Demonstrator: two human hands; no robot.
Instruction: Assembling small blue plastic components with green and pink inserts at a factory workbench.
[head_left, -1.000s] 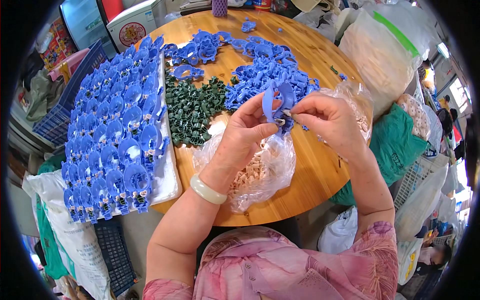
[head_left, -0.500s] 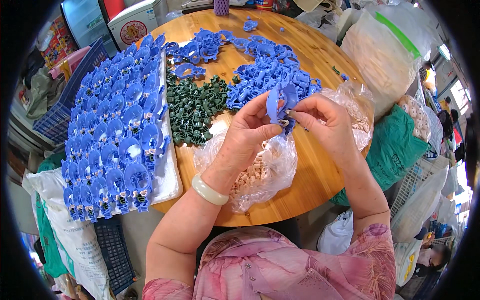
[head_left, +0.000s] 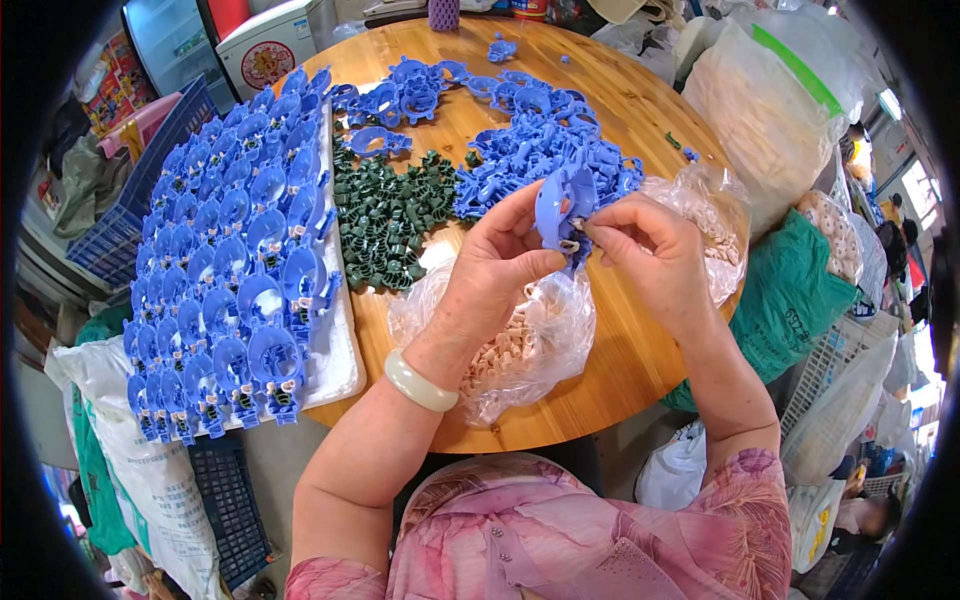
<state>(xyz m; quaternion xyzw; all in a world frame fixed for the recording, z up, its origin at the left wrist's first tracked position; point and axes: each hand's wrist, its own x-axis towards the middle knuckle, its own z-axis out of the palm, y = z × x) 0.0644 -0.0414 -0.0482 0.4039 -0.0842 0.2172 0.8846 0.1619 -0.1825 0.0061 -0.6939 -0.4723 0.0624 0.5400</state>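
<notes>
A blue cup-shaped plastic part (head_left: 563,205) is held up over the near half of the round table, gripped between the thumb and fingers of my left hand (head_left: 488,262). My right hand (head_left: 655,250) is closed in a pinch at the part's right side. A small pale piece shows at those fingertips; its exact shape is hidden. Beneath my hands lies a clear plastic bag (head_left: 545,345) with small beige pieces. Behind them are a heap of small blue plastic parts (head_left: 560,150) and, to the left, a pile of dark green plastic parts (head_left: 390,205).
On the left, rows of blue cup-shaped assemblies (head_left: 230,255) stand on a white foam board (head_left: 345,360). More blue cup parts (head_left: 410,95) lie farther back. A second bag of pale pieces (head_left: 715,225) is at the right edge, near large stuffed sacks (head_left: 750,110) and a green bag (head_left: 790,290).
My right fingers have shifted slightly at the side of the blue part, and the hand has turned a little. My left hand keeps its hold in nearly the same place.
</notes>
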